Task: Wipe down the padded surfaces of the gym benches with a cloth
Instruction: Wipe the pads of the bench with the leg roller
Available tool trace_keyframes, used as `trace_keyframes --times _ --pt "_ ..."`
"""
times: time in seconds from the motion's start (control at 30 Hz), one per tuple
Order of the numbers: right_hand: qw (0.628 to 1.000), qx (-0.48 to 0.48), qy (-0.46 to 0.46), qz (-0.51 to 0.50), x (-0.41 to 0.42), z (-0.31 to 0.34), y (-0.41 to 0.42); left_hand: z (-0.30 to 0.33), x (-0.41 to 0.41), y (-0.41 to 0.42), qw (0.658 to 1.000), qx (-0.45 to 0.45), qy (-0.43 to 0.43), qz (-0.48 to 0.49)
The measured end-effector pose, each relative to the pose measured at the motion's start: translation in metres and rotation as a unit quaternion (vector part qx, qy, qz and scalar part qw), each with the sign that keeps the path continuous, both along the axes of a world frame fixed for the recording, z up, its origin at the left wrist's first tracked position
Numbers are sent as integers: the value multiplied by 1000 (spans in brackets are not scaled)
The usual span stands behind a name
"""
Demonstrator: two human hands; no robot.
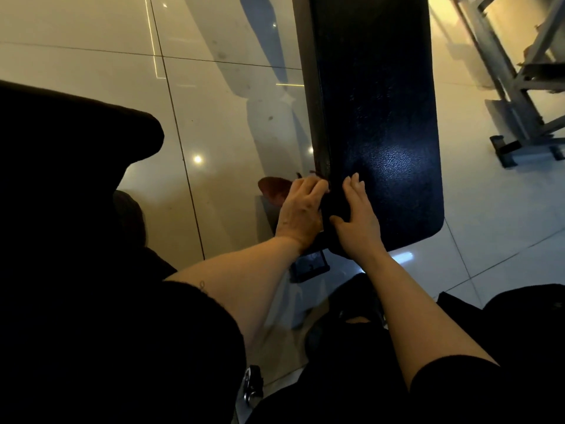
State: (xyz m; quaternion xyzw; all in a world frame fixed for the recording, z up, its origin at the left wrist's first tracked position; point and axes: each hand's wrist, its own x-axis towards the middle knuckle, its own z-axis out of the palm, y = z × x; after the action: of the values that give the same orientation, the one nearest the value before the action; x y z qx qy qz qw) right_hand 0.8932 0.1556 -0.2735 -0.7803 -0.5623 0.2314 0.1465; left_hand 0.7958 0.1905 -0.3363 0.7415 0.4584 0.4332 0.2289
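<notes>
Left hand (301,209) grips our dark cloth (331,206) against the bench pad's (385,117) near left edge; right hand (357,215) presses flat beside it. Soft, limp cloth—we judge bunching suits it.

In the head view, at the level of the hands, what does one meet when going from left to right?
Dark sleeve → glossy floor tiles → reddish cloth → left hand → right hand → black bench pad → pale floor tiles.
</notes>
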Motion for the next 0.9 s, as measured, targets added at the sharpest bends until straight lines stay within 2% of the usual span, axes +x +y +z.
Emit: trace_keyframes --times 0.2,0.4,0.6,0.77,0.9 --pt "1000 2 7 4 3 -2 -1 24 12 38 989 -81 -92 85" --pt "1000 2 -2 -1 -1 0 0 4 4 7 997 -64 -43 21" --pt "1000 -1 3 3 1 -1 0 31 16 39 979 -117 -129 105" --pt "1000 5 1 -4 -1 0 -1 4 10 4 993 -90 -63 47" --pt "1000 6 -1 -3 -2 -2 0 14 14 24 982 -125 -108 96"
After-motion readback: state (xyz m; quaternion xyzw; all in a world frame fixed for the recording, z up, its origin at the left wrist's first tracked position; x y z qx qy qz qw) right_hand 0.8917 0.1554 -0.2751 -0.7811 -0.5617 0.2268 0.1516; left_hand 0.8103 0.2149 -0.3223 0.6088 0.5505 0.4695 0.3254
